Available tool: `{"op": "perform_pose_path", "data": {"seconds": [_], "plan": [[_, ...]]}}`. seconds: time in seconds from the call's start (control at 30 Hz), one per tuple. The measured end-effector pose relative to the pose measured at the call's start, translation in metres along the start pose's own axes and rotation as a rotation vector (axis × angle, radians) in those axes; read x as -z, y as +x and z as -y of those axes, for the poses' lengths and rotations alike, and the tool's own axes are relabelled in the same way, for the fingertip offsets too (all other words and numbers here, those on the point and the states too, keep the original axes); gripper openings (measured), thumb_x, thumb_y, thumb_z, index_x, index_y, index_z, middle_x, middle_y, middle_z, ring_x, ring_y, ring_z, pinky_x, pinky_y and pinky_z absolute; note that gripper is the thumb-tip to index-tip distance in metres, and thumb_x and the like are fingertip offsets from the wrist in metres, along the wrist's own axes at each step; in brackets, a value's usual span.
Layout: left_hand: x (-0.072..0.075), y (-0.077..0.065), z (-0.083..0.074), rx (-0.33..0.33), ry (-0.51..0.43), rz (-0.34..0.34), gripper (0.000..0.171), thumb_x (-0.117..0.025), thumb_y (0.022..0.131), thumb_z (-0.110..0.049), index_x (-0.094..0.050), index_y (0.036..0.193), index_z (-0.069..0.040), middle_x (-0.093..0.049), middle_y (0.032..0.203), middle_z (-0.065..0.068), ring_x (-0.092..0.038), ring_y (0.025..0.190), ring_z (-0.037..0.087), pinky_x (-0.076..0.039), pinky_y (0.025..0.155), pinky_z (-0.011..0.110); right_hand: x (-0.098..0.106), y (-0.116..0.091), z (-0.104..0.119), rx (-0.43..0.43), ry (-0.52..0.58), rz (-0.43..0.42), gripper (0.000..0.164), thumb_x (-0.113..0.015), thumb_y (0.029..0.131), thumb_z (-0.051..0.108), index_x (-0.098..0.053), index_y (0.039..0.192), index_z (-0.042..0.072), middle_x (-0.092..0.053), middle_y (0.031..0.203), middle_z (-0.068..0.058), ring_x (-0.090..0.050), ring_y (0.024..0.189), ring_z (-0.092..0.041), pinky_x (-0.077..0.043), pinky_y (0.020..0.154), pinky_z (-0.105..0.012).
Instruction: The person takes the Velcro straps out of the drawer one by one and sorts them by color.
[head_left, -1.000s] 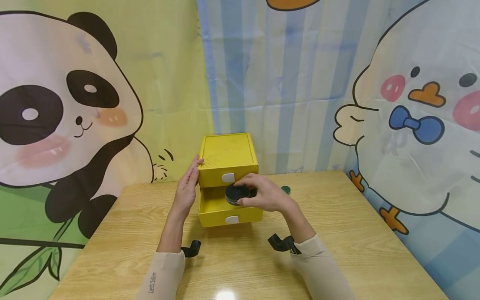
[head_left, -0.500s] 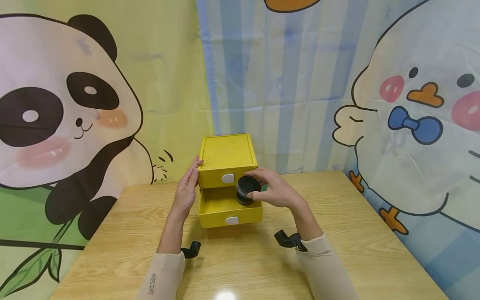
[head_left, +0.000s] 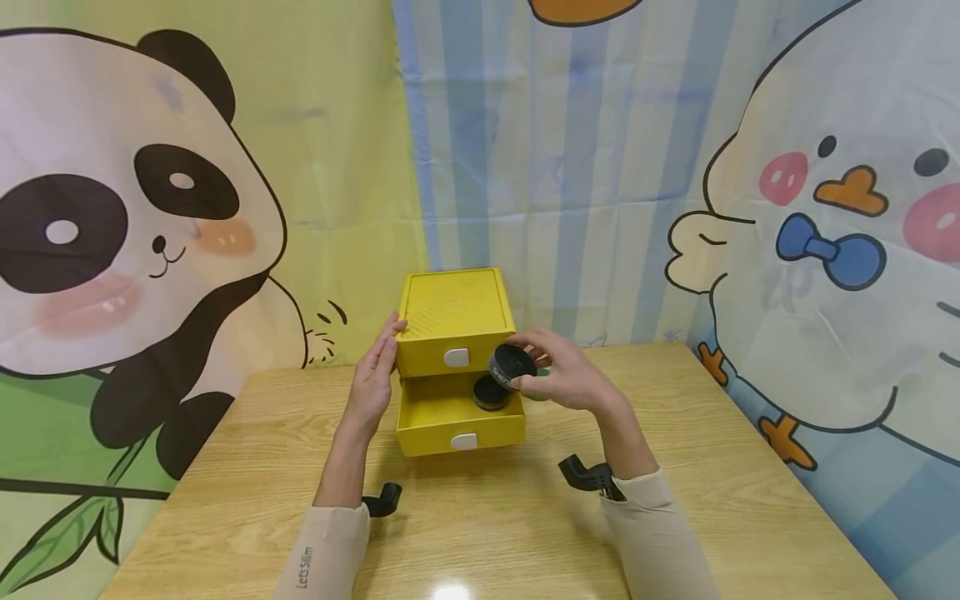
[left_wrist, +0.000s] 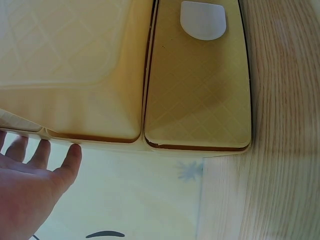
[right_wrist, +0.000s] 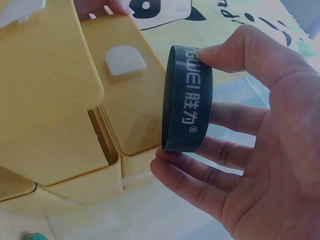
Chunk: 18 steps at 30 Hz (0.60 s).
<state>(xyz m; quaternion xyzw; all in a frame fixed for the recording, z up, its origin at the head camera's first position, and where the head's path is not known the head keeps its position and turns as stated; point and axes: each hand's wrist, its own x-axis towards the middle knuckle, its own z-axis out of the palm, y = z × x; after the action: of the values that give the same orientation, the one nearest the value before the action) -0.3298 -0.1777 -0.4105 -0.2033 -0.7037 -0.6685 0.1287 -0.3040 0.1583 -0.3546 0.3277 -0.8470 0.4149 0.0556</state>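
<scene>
Head view: left hand (head_left: 371,379) lies along left side of yellow cabinet (head_left: 457,302), fingers extended; right hand (head_left: 561,372) holds black roll (head_left: 513,364) over pulled-out lower drawer (head_left: 429,441), second roll (head_left: 491,394) inside. Left wrist view: fingertips at cabinet's side, grasping nothing. Right wrist view: roll pinched between thumb and fingers.

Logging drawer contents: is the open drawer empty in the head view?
No, a black round item lies inside the open drawer, toward its right.

Behind the table (head_left: 465,525), a backdrop (head_left: 510,167) shows a panda (head_left: 142,246) at left and a chick (head_left: 847,333) in a blue bow tie (head_left: 825,247) at right.
</scene>
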Motion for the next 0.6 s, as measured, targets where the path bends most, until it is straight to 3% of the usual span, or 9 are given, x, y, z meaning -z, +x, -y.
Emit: {"op": "perform_pose_path", "data": {"seconds": [0.27, 0.47, 0.6], "plan": [[0.0, -0.002, 0.0, 0.006, -0.001, -0.005, 0.051, -0.036, 0.113, -0.044, -0.046, 0.157, -0.019, -0.022, 0.172, -0.015, -0.014, 0.161, 0.011, -0.015, 0.132, 0.047, 0.006, -0.003, -0.004, -0.021, -0.007, -0.01, 0.055, -0.073, 0.089, 0.025, -0.063, 0.142, 0.016, -0.062, 0.138, -0.008, -0.062, 0.111, -0.032, -0.052, 0.099, -0.05], [0.0, -0.002, 0.0, -0.003, 0.01, 0.001, 0.052, -0.036, 0.113, -0.044, -0.045, 0.158, -0.02, -0.018, 0.175, -0.008, -0.012, 0.162, 0.013, -0.014, 0.132, 0.049, 0.014, -0.006, -0.008, -0.03, -0.01, -0.028, 0.057, -0.075, 0.09, 0.021, -0.06, 0.144, 0.011, -0.061, 0.139, -0.013, -0.063, 0.11, -0.033, -0.053, 0.099, -0.054], [0.0, -0.002, 0.001, -0.003, 0.007, 0.004, 0.052, -0.035, 0.114, -0.042, -0.043, 0.159, -0.019, -0.017, 0.175, -0.007, -0.011, 0.162, 0.015, -0.014, 0.132, 0.051, 0.017, -0.008, -0.013, -0.077, -0.072, -0.029, 0.061, -0.076, 0.09, 0.023, -0.058, 0.146, 0.01, -0.06, 0.14, -0.014, -0.063, 0.108, -0.034, -0.055, 0.095, -0.054]]}}
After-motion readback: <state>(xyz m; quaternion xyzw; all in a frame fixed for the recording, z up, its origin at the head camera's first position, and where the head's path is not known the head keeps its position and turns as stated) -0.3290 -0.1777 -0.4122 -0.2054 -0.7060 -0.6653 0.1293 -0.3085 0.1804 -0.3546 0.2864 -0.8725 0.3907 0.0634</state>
